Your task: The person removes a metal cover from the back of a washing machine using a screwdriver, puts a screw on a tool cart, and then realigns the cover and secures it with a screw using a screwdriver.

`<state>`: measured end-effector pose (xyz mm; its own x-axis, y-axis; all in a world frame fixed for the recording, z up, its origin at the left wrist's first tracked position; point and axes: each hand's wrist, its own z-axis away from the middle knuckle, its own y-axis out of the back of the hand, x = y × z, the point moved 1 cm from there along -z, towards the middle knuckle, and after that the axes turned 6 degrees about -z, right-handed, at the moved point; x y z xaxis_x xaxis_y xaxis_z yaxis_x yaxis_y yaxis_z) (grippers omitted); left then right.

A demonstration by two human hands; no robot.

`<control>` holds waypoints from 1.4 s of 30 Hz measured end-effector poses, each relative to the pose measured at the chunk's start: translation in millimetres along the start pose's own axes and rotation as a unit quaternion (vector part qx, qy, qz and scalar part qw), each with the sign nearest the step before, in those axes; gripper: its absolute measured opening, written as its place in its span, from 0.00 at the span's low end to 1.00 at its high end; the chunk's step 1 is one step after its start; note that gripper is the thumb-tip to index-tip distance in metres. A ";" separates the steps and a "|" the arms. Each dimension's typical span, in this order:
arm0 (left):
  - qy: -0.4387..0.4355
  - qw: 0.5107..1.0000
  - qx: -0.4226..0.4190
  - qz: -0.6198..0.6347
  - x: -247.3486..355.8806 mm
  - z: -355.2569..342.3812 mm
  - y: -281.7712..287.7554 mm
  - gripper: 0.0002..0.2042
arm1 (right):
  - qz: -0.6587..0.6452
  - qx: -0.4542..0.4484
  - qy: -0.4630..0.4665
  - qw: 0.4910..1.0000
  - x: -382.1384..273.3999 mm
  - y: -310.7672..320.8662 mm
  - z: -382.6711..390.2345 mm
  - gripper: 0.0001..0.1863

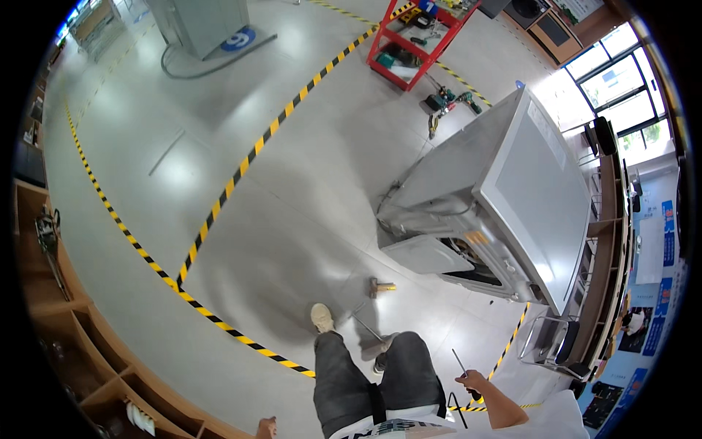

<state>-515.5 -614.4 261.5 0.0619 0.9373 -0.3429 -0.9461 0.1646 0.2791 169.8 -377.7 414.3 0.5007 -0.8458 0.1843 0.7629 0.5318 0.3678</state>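
My right hand [474, 382] is closed around a screwdriver [459, 361], its thin shaft pointing up and away from me. At the lower edge, my left hand [268, 427] is only partly in view; its fingers cannot be made out clearly. A large silver-grey appliance [537, 186], which looks like a washing machine, stands ahead to the right. Its lower panel [428, 254] hangs open beside a dark opening [479, 267]. Between my feet and the machine lies a hammer [382, 287] with a yellow handle. A thin metal rod-like tool [368, 327] lies by my shoes.
Beyond the machine are a red tool cart [431, 55], power drills [442, 99] and pliers [433, 126]. Yellow-black tape [252, 154] crosses the floor. Another grey appliance [191, 29] with a hose stands far left. Wooden shelving [110, 358] borders the left; a folding chair [552, 344] stands right.
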 end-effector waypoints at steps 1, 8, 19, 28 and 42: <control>0.010 1.000 -0.002 0.021 3.4 16.3 11.5 0.16 | 0.012 -0.003 0.008 1.000 -17.6 -4.5 8.2 0.23; -0.112 0.993 -0.002 0.042 228.3 66.4 92.9 0.16 | -0.008 -0.035 0.099 0.994 -184.5 -20.9 24.7 0.21; -0.561 0.814 0.090 -0.119 839.9 429.2 135.9 0.15 | -0.137 -0.243 0.069 0.958 -392.0 -80.5 -44.2 0.12; -0.635 0.732 0.063 -0.241 1155.0 677.2 74.8 0.14 | -0.412 -0.174 -0.057 0.893 -559.9 -6.3 65.5 0.22; -0.869 0.386 0.073 -0.302 1587.0 863.5 -124.3 0.10 | -0.572 -0.021 -0.185 0.799 -839.2 163.7 114.2 0.12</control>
<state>-25.1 1117.9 457.1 0.4974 -0.5147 0.6984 -0.5727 0.4098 0.7099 -172.2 414.2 424.0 -0.6828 -0.7305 0.0081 0.6515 -0.6038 0.4593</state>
